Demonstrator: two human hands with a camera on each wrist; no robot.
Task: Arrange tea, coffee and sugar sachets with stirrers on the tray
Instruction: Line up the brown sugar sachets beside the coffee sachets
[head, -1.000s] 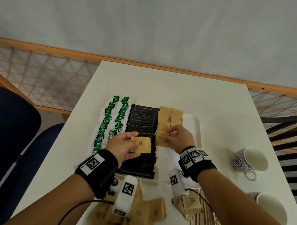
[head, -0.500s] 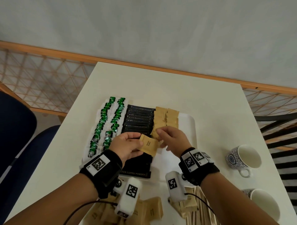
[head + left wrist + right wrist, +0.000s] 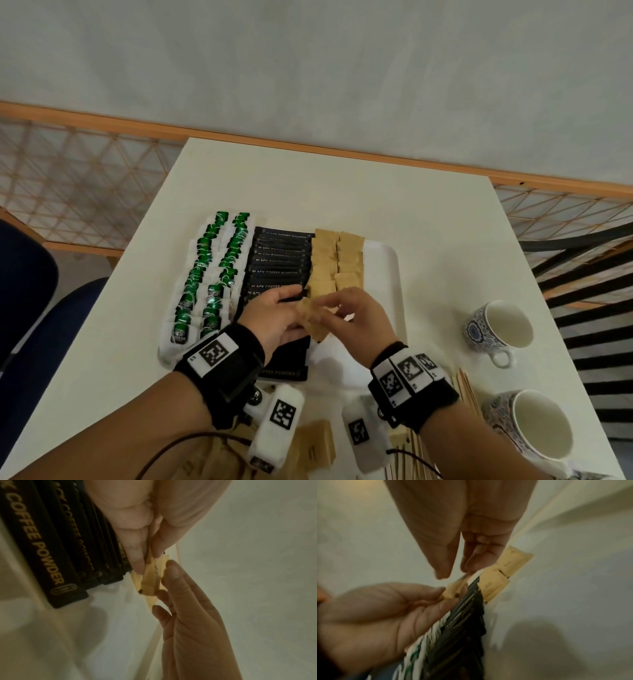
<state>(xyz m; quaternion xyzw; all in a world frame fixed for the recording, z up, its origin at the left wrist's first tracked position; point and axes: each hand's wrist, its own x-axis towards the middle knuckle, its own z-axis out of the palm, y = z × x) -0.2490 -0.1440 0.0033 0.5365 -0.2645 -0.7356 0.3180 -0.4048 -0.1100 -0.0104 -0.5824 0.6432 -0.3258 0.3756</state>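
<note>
A white tray (image 3: 383, 270) holds two columns of green tea bags (image 3: 205, 274), a row of black coffee sachets (image 3: 279, 263) and two columns of brown sugar sachets (image 3: 337, 263). Above the tray's near half my left hand (image 3: 298, 308) pinches a brown sugar sachet (image 3: 313, 322) between thumb and fingers. In the left wrist view that sachet (image 3: 152, 577) stands on edge beside the coffee sachets (image 3: 42, 550). My right hand (image 3: 329, 305) meets it from the right, fingertips (image 3: 171, 566) on the sachet. In the right wrist view the thumb and fingers of my right hand (image 3: 455, 572) close round its blurred upper edge.
Two patterned cups (image 3: 496, 329) (image 3: 534, 431) stand on the white table (image 3: 342, 192) to the right. Wooden stirrers (image 3: 466, 387) lie near my right wrist. Loose brown sachets (image 3: 315, 445) lie at the front edge. A blue chair (image 3: 34, 308) is on the left.
My right hand left the sugar column on the tray and came back to the sachet in my left hand. The left hand shifted slightly right, and the two hands now meet.
</note>
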